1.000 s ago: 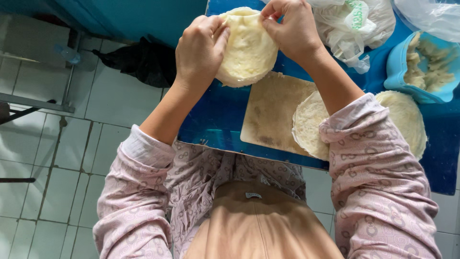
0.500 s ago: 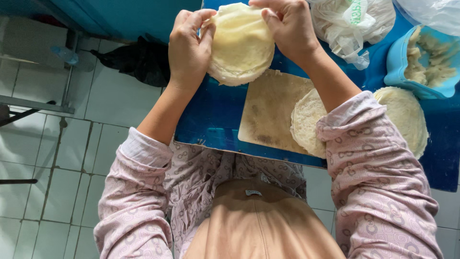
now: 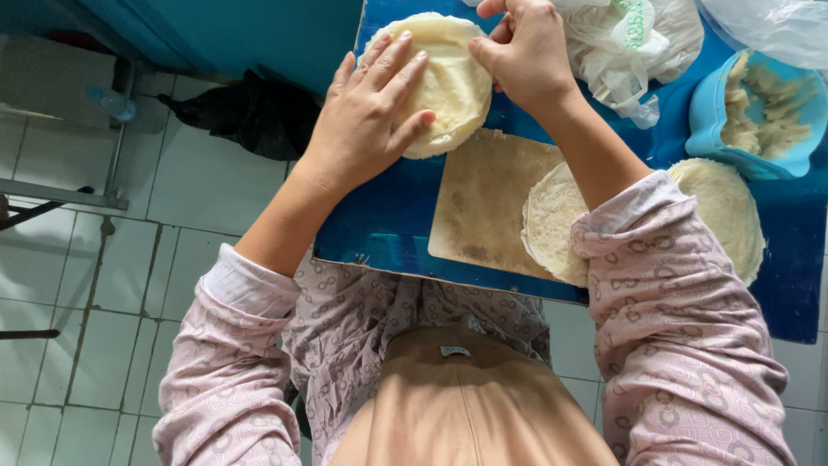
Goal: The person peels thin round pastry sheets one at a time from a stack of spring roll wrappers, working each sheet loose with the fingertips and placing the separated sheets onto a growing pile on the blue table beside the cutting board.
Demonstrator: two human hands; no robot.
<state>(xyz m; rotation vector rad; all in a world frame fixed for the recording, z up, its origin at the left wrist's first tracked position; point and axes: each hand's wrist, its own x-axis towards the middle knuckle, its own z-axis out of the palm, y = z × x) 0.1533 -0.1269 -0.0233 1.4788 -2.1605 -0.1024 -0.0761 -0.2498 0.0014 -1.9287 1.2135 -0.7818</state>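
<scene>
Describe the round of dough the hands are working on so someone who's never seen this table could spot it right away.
Start at the blue table and find the tan wooden board near its front edge. Just beyond the board's far left corner is the round of dough, pale yellow, with the left hand spread flat on it and the right hand pinching its rim. Unlike the flat discs beside the board, it is thick and held.

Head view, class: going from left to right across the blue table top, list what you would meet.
Left hand → round of dough → right hand → plastic bag → blue tub of dough pieces.
</scene>
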